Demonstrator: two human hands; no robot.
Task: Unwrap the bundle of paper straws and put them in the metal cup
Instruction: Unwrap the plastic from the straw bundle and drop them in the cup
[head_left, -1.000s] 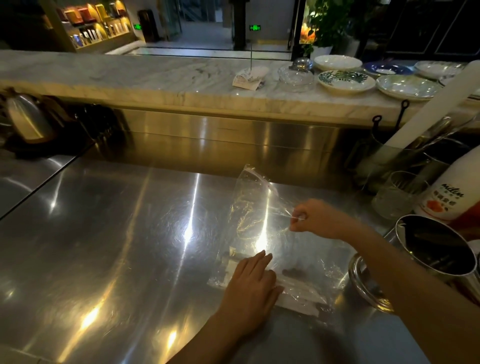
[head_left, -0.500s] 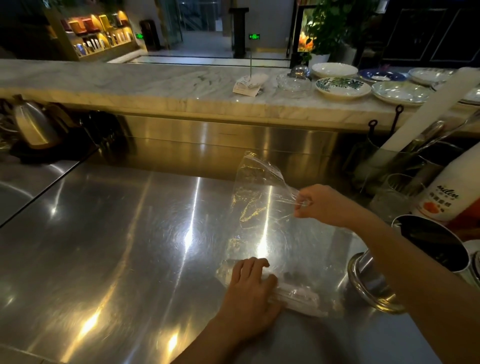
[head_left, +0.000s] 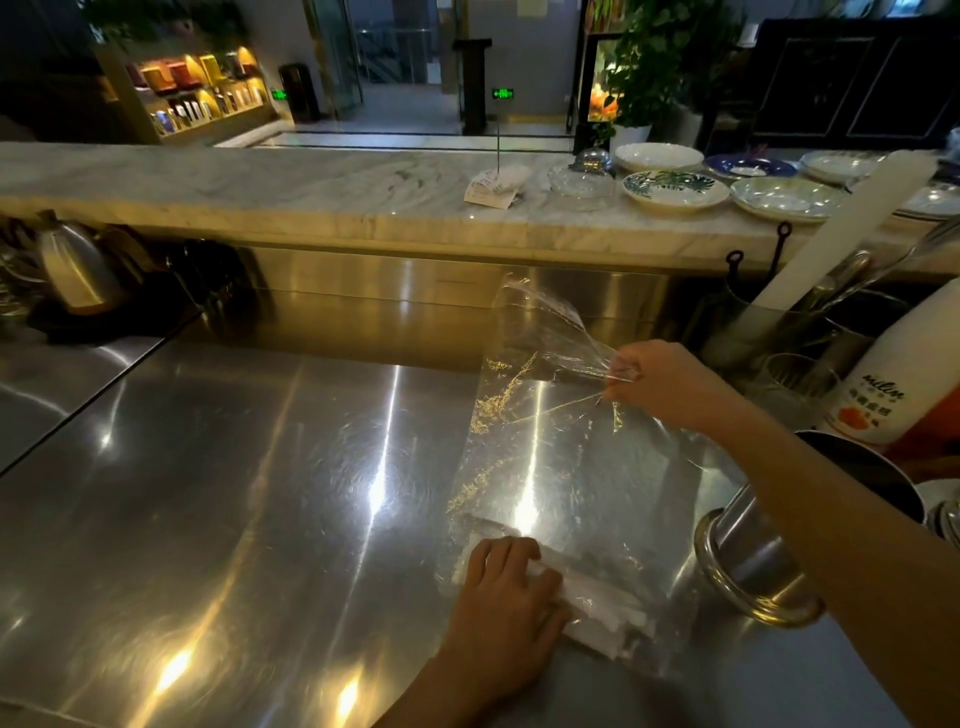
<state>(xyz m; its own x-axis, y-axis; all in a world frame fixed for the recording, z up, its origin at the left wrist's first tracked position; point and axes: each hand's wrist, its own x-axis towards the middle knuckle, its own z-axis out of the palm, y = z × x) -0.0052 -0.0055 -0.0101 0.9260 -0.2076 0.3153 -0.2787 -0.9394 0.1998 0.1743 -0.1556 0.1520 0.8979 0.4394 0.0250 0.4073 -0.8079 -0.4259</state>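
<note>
A clear plastic wrapper (head_left: 540, 441) lies spread on the steel counter (head_left: 234, 493), its far end lifted. My right hand (head_left: 660, 382) pinches that raised end and holds it above the counter. My left hand (head_left: 506, 587) presses down on the near end, where the white paper straws (head_left: 602, 605) lie inside the wrapper. The metal cup (head_left: 758, 566) lies on its side at the right, partly under my right forearm.
A white bottle with an orange label (head_left: 904, 384), a glass (head_left: 795, 374) and a holder with utensils stand at the right. A kettle (head_left: 78, 270) sits at the far left. Plates (head_left: 675, 189) line the marble ledge behind.
My right hand has pulled the wrapper's far end up and to the right, stretching the film. My left hand has slid back toward me along the straws.
</note>
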